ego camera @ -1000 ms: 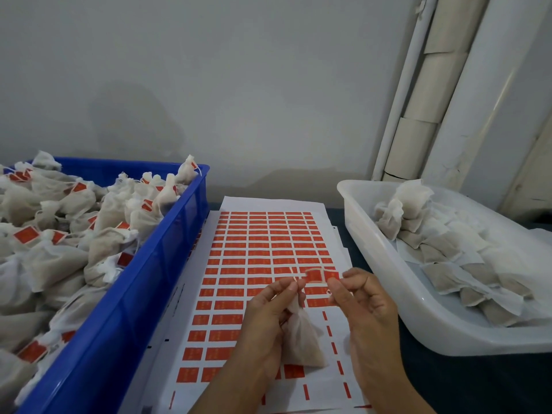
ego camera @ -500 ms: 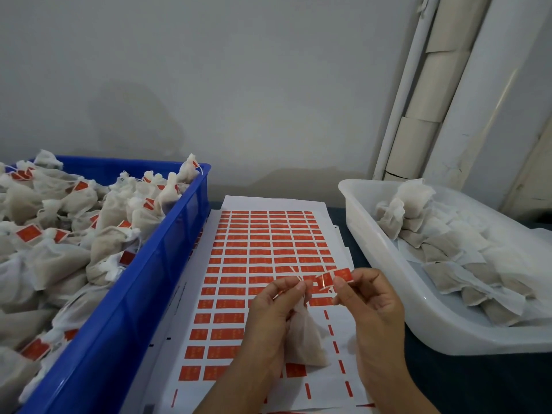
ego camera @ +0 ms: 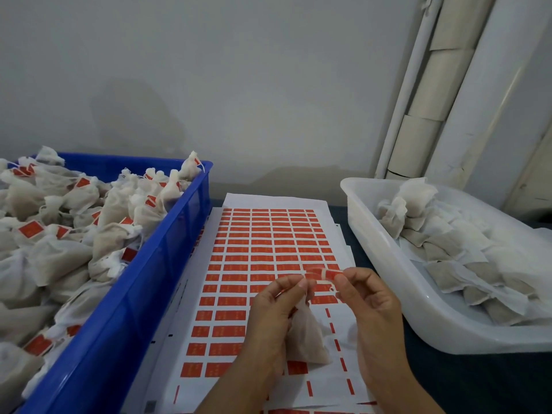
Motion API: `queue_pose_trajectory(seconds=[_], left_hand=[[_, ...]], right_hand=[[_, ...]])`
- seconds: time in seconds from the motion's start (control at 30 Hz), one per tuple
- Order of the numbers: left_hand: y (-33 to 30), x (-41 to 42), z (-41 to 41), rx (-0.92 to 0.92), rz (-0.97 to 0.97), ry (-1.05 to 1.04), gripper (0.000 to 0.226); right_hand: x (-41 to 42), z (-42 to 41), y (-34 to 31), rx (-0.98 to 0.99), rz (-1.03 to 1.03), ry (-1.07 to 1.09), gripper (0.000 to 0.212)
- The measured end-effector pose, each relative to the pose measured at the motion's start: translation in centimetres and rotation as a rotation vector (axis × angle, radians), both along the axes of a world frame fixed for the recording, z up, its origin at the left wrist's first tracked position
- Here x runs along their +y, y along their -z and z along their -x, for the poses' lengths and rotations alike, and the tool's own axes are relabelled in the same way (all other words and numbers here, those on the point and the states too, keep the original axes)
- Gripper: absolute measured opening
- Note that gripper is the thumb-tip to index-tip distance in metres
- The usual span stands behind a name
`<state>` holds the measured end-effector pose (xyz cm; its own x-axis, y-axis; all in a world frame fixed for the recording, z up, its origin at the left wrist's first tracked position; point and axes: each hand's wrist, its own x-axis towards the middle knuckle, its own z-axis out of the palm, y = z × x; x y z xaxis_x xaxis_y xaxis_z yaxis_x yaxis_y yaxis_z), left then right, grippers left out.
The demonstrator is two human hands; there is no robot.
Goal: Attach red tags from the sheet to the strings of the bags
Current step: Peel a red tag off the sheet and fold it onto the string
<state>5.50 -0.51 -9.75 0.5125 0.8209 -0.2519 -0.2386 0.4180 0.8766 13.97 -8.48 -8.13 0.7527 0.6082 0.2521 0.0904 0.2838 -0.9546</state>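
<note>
soft even light, slight blur, wide-angle bend at edges

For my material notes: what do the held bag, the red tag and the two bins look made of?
Bag: thin translucent nonwoven or mesh fabric, probably; contents show through.
Red tag: glossy paper sticker, apparently; it curls.
Blue bin: shiny moulded plastic.
White bin: translucent plastic.

I watched the right hand lift the red tag clear of the sheet, peeling it off the row where it had sat a second earlier. It carried the tag up towards the left hand's fingertips, which pinched the bag's top.
</note>
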Motion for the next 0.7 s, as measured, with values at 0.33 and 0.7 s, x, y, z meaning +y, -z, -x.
queue_pose_trajectory(seconds=[0.33, 0.7], left_hand=[[-0.2, -0.2, 0.2, 0.007, -0.025, 0.004, 0.012], [-0.3, -0.2, 0.3, 0.000, -0.016, 0.009, 0.014]], right_hand=[[1.0, 0.2, 0.5, 0.094, 0.035, -0.001, 0.018], [1.6, 0.7, 1.2, -0.048, 0.108, 0.079, 0.007]])
